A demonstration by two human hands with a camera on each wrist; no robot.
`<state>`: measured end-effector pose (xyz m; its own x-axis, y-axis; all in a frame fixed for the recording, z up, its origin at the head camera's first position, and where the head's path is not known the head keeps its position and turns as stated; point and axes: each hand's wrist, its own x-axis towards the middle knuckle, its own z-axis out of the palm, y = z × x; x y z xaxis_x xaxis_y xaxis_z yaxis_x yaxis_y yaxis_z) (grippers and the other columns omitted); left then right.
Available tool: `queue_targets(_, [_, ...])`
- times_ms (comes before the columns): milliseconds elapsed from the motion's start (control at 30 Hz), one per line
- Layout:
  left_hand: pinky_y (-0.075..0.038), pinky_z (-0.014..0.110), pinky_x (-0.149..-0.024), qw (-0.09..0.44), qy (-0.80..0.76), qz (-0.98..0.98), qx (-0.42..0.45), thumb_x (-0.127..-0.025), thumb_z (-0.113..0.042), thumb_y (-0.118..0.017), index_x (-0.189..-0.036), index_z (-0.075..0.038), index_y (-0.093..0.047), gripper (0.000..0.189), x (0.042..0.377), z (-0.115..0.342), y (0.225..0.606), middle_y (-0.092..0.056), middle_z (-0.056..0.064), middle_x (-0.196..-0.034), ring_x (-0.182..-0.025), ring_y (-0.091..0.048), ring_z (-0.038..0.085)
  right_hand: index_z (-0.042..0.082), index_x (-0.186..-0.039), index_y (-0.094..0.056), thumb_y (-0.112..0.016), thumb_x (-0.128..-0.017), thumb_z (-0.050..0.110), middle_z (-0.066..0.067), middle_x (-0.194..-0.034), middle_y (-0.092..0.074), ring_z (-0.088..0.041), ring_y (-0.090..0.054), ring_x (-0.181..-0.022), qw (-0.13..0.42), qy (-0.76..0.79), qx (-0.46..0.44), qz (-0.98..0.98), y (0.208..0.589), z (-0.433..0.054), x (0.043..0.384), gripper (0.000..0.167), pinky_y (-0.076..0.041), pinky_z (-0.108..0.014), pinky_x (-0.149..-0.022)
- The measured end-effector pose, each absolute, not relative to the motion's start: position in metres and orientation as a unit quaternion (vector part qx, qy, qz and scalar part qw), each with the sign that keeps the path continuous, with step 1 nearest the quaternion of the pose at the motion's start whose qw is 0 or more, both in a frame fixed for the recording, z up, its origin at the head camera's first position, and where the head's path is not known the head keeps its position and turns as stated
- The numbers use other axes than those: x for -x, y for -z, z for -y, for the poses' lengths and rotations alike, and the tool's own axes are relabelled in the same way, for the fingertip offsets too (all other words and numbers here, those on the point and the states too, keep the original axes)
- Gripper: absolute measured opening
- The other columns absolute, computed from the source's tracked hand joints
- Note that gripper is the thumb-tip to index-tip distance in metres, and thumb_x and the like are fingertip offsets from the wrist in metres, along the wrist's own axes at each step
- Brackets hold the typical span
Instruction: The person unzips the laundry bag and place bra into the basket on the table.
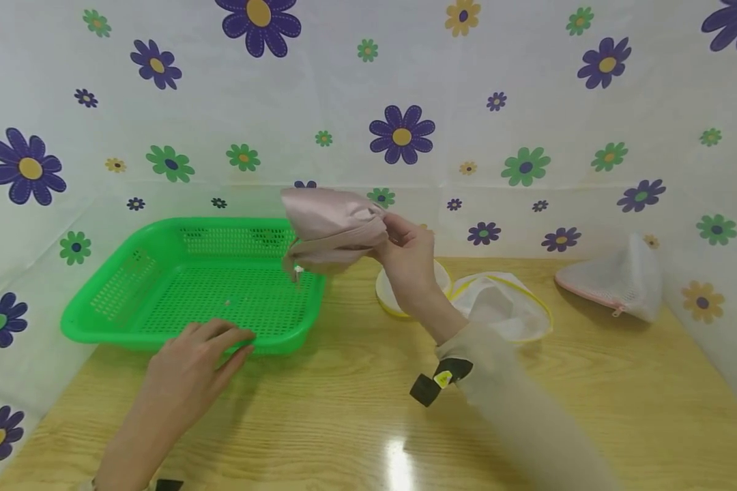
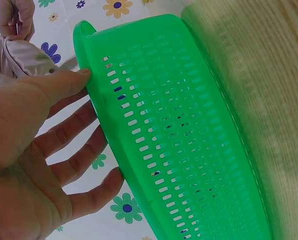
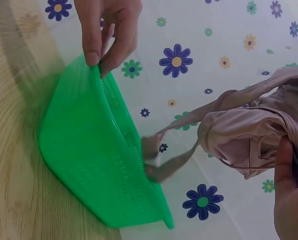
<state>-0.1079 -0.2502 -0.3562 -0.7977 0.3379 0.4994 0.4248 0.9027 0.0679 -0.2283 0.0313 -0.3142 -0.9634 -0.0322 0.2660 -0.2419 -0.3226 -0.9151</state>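
Note:
My right hand [image 1: 410, 262] grips a dusty-pink satin bra [image 1: 338, 221], held up over the right end of a green plastic basket [image 1: 310, 320]. In the right wrist view, the thumb presses on the folded bra [image 3: 244, 135], and its straps dangle loosely toward the basket. The left hand [image 1: 190, 365] is at the basket's near rim. Seen from the left wrist, the thumb and fingertips lie along the rim of the basket [image 2: 154, 100]; the right wrist view shows this hand [image 3: 111, 30] pinching it.
On the wooden table [image 1: 319, 423], right of the basket, lie a round white piece with yellow trim [image 1: 389, 308] and a white bag with a yellow edge [image 1: 510, 310]. Farther right stands a white mesh bag with a pink zip [image 1: 635, 286]. A flowered sheet [image 1: 344, 88] hangs behind.

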Motion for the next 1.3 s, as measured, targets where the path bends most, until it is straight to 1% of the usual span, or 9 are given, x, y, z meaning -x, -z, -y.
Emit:
queue_targets(133, [-0.056,0.053,-0.058,0.245,0.090,0.945,0.199,-0.081,-0.018,-0.084,-0.101,-0.016,-0.078,0.022,0.108,0.251,0.356,-0.075,0.003,-0.097,-0.082,-0.068,0.032,-0.008,-0.132,-0.062,-0.059,-0.098,-0.007,-0.028,-0.131,-0.066,-0.008,-0.070,-0.096,0.051,-0.792,-0.125,0.596,0.317,-0.018,0.231,0.034,-0.061,-0.031,-0.090])
queue_targets(300, [-0.056,0.052,-0.058,0.247,0.092,0.943,0.205,-0.081,-0.018,-0.084,-0.100,-0.015,-0.078,0.021,0.109,0.251,0.357,-0.075,0.004,-0.097,-0.082,-0.068,0.032,-0.007,-0.130,-0.065,-0.060,-0.099,-0.003,-0.027,-0.123,-0.070,-0.015,-0.071,-0.095,0.033,-0.750,-0.129,0.648,0.332,-0.003,0.236,0.032,-0.063,-0.033,-0.084])
queue_targets(567, [-0.056,0.052,-0.060,0.249,0.092,0.942,0.205,-0.080,-0.018,-0.085,-0.100,-0.016,-0.078,0.021,0.110,0.251,0.357,-0.075,0.003,-0.097,-0.083,-0.068,0.032,-0.005,-0.119,-0.072,-0.064,-0.097,0.002,-0.024,-0.107,-0.073,-0.022,-0.076,-0.086,0.006,-0.711,-0.103,0.696,0.350,0.016,0.234,0.024,-0.064,-0.032,-0.075])
queue_targets(733, [-0.056,0.052,-0.060,0.244,0.091,0.945,0.199,-0.081,-0.018,-0.085,-0.101,-0.017,-0.078,0.021,0.109,0.251,0.357,-0.076,0.002,-0.098,-0.083,-0.067,0.031,-0.004,-0.111,-0.075,-0.068,-0.096,0.008,-0.020,-0.100,-0.073,-0.014,-0.074,-0.072,-0.013,-0.675,-0.077,0.734,0.352,0.024,0.231,0.021,-0.063,-0.030,-0.071])
queue_targets(833, [-0.056,0.052,-0.060,0.242,0.091,0.946,0.197,-0.081,-0.018,-0.085,-0.101,-0.017,-0.078,0.021,0.109,0.250,0.357,-0.076,0.002,-0.098,-0.083,-0.067,0.031,-0.001,-0.107,-0.077,-0.070,-0.094,0.012,-0.017,-0.094,-0.075,-0.012,-0.070,-0.064,-0.013,-0.653,-0.067,0.754,0.354,0.027,0.230,0.019,-0.064,-0.036,-0.072])
queue_targets(1000, [-0.056,0.052,-0.060,0.239,0.093,0.947,0.195,-0.081,-0.018,-0.084,-0.101,-0.017,-0.079,0.020,0.109,0.250,0.356,-0.075,0.003,-0.098,-0.083,-0.067,0.031,0.003,-0.107,-0.078,-0.074,-0.092,0.015,-0.014,-0.096,-0.077,-0.024,-0.074,-0.074,-0.012,-0.638,-0.077,0.766,0.357,0.027,0.228,0.020,-0.063,-0.036,-0.070])
queue_targets(1133, [-0.056,0.050,-0.058,0.239,0.096,0.946,0.198,-0.081,-0.017,-0.085,-0.100,-0.016,-0.079,0.021,0.109,0.251,0.356,-0.076,0.003,-0.097,-0.081,-0.067,0.031,0.006,-0.108,-0.079,-0.078,-0.090,0.021,-0.012,-0.098,-0.079,-0.025,-0.076,-0.077,-0.017,-0.633,-0.078,0.770,0.357,0.027,0.227,0.023,-0.061,-0.030,-0.067])
queue_targets(1233, [-0.056,0.051,-0.059,0.240,0.097,0.945,0.197,-0.080,-0.017,-0.085,-0.101,-0.016,-0.079,0.022,0.109,0.250,0.356,-0.075,0.003,-0.098,-0.081,-0.067,0.031,0.007,-0.111,-0.078,-0.079,-0.091,0.025,-0.010,-0.101,-0.080,-0.024,-0.077,-0.078,-0.027,-0.640,-0.077,0.764,0.355,0.026,0.226,0.027,-0.061,-0.027,-0.068])
queue_targets(1300, [-0.056,0.051,-0.059,0.243,0.096,0.945,0.198,-0.080,-0.017,-0.086,-0.101,-0.016,-0.079,0.022,0.109,0.250,0.356,-0.075,0.003,-0.098,-0.082,-0.067,0.031,0.006,-0.113,-0.076,-0.078,-0.092,0.024,-0.011,-0.103,-0.079,-0.025,-0.078,-0.082,-0.035,-0.651,-0.077,0.755,0.353,0.024,0.225,0.028,-0.062,-0.029,-0.072])
